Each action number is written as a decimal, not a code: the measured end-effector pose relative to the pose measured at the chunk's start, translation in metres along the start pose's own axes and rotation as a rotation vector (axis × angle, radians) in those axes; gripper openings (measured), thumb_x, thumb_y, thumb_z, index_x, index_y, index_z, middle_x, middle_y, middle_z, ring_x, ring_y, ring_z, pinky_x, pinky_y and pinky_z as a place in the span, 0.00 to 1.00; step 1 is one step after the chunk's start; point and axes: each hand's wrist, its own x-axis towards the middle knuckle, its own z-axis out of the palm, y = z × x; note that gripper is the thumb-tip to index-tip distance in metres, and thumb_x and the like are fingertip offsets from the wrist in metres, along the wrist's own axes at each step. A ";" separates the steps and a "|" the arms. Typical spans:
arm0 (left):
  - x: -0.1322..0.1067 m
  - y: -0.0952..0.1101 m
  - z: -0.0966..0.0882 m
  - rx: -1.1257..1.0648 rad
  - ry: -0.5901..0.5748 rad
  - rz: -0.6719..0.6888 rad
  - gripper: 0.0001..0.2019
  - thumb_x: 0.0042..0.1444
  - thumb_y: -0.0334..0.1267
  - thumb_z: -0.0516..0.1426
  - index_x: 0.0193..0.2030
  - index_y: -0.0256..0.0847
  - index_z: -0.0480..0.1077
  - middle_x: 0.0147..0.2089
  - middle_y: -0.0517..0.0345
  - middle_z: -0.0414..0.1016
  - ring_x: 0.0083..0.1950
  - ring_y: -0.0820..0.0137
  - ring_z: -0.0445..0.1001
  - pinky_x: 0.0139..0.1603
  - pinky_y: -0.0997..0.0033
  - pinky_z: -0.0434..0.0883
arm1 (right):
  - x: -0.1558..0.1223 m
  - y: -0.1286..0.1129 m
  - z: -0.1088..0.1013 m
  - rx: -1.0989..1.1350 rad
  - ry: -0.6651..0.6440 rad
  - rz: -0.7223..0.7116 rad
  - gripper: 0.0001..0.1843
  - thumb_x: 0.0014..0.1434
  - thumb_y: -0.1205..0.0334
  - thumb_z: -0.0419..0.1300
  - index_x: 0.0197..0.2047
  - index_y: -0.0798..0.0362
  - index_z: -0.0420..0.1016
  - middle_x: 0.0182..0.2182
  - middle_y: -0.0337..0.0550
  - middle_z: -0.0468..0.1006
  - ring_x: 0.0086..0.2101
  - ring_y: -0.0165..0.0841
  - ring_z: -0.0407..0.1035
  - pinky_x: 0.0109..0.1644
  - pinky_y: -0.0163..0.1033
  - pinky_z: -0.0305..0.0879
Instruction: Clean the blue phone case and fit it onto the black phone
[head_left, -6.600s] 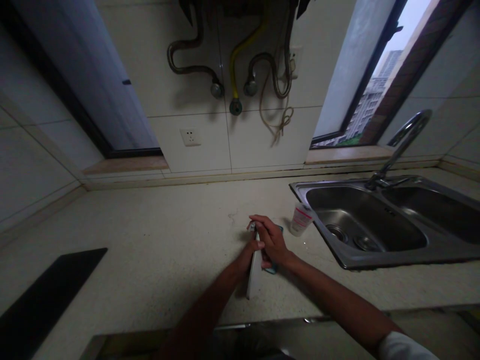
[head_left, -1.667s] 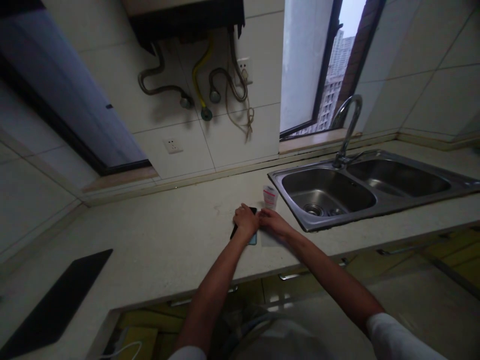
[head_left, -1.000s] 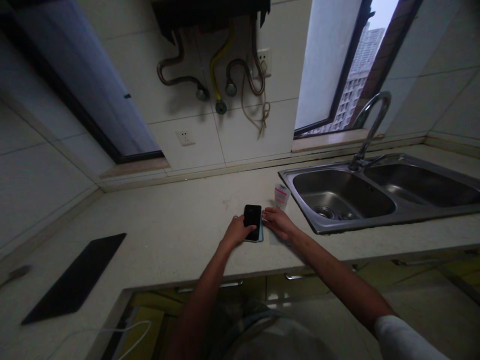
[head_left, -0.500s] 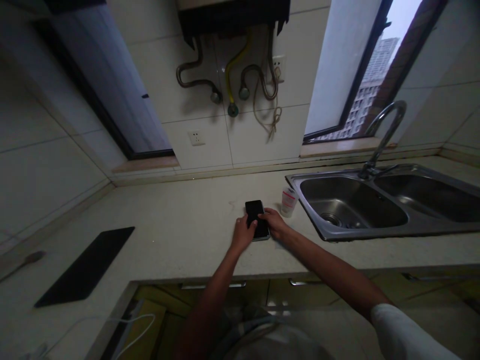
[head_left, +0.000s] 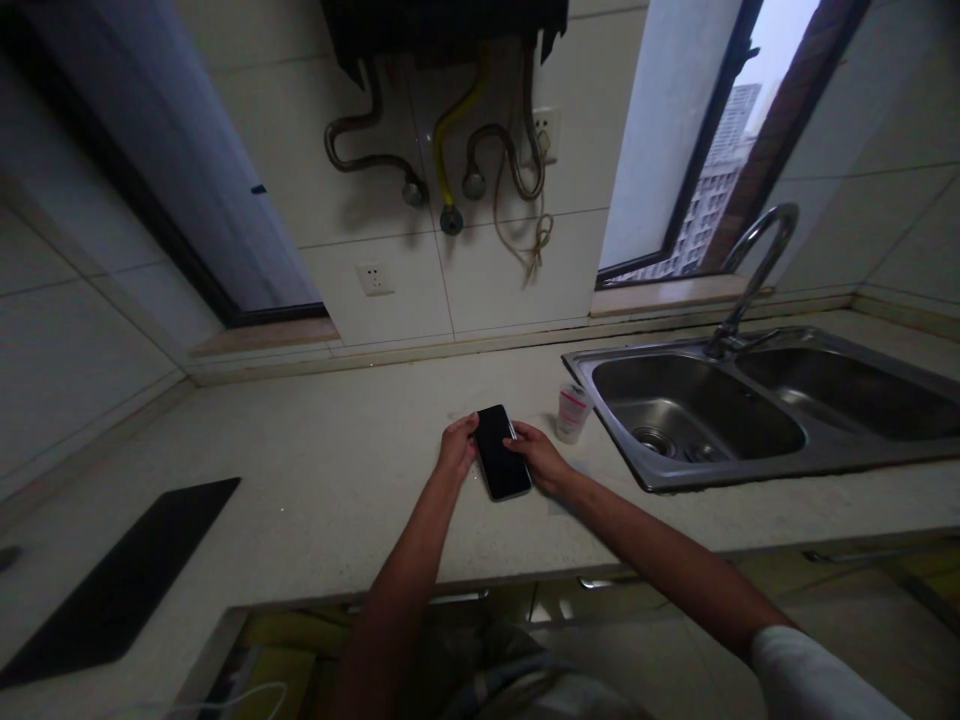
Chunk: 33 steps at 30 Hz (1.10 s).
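Observation:
A black smartphone (head_left: 499,452) lies screen up on the speckled cream countertop (head_left: 315,470), its long side pointing away from me. My left hand (head_left: 457,447) presses its fingers against the phone's left edge. On the opposite edge, the fingers of my right hand (head_left: 535,456) touch the phone near its upper half. Both hands hold it between them. Whatever lies under the phone is hidden.
A small white and pink tube (head_left: 572,413) stands just right of my hands, beside a steel double sink (head_left: 686,420) with a curved faucet (head_left: 754,270). A flat black board (head_left: 120,570) lies at the left. Pipes and cords hang on the tiled wall behind.
The phone has turned slightly and moved nearer me. My hands have shifted from its lower end to its long edges. The blue item beneath it earlier no longer shows.

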 end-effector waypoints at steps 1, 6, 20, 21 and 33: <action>0.001 -0.002 -0.002 -0.015 0.009 -0.004 0.24 0.33 0.46 0.75 0.31 0.32 0.75 0.27 0.55 0.76 0.28 0.71 0.72 0.32 0.71 0.70 | 0.001 0.000 0.000 -0.006 -0.006 0.011 0.25 0.42 0.59 0.74 0.45 0.53 0.79 0.35 0.41 0.84 0.35 0.36 0.76 0.44 0.39 0.68; 0.002 -0.004 -0.005 -0.068 0.014 -0.018 0.25 0.31 0.45 0.76 0.33 0.31 0.76 0.29 0.53 0.77 0.29 0.71 0.73 0.33 0.71 0.71 | 0.003 0.001 0.000 -0.103 0.010 -0.021 0.29 0.44 0.55 0.75 0.49 0.51 0.76 0.42 0.42 0.82 0.40 0.36 0.75 0.47 0.40 0.68; -0.009 0.016 -0.006 -0.111 0.028 -0.043 0.17 0.38 0.38 0.74 0.32 0.33 0.76 0.29 0.55 0.78 0.28 0.73 0.74 0.32 0.74 0.71 | 0.005 0.015 -0.009 -0.286 -0.047 -0.036 0.27 0.47 0.45 0.73 0.42 0.56 0.76 0.30 0.40 0.78 0.29 0.32 0.69 0.35 0.37 0.62; -0.009 0.017 -0.006 -0.112 0.023 -0.050 0.18 0.37 0.37 0.75 0.33 0.33 0.76 0.30 0.55 0.78 0.28 0.73 0.74 0.32 0.74 0.71 | 0.005 0.015 -0.009 -0.278 -0.048 -0.035 0.27 0.47 0.45 0.73 0.42 0.56 0.76 0.30 0.40 0.78 0.29 0.32 0.69 0.36 0.37 0.62; -0.011 0.022 -0.007 0.002 0.008 -0.001 0.22 0.37 0.46 0.75 0.33 0.34 0.76 0.29 0.54 0.77 0.28 0.72 0.73 0.31 0.72 0.71 | 0.003 0.013 -0.007 -0.257 -0.047 -0.031 0.26 0.46 0.44 0.72 0.39 0.56 0.75 0.27 0.38 0.76 0.27 0.31 0.67 0.33 0.35 0.59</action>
